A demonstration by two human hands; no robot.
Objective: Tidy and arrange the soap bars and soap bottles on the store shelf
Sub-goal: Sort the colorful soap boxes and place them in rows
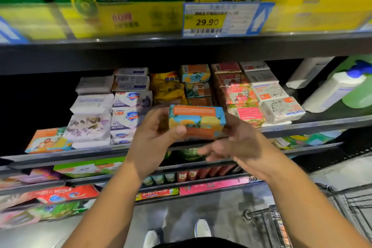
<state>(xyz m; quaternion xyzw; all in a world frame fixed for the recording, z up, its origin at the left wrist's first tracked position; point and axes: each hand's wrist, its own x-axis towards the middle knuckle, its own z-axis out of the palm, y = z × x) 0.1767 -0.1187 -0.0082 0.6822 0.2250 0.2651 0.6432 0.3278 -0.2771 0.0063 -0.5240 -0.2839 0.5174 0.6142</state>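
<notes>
My left hand [153,137] grips a blue, orange and yellow soap bar box [198,122] by its left end, thumb across the front, just in front of the middle shelf [314,125]. My right hand [235,143] sits at the box's right end with relaxed, spread fingers; whether it touches the box I cannot tell. Matching blue and orange boxes [196,81] are stacked behind it. White and purple soap bars [91,115] lie to the left, pink bars [239,94] and white goat soap bars [281,109] to the right. White and green soap bottles [338,90] lie tilted at the far right.
An upper shelf carries green and yellow cartons and a 29.90 price tag [221,19]. Lower shelves hold more packets [66,194]. A wire shopping cart [322,219] stands at the lower right on the grey floor, next to my shoes [202,227].
</notes>
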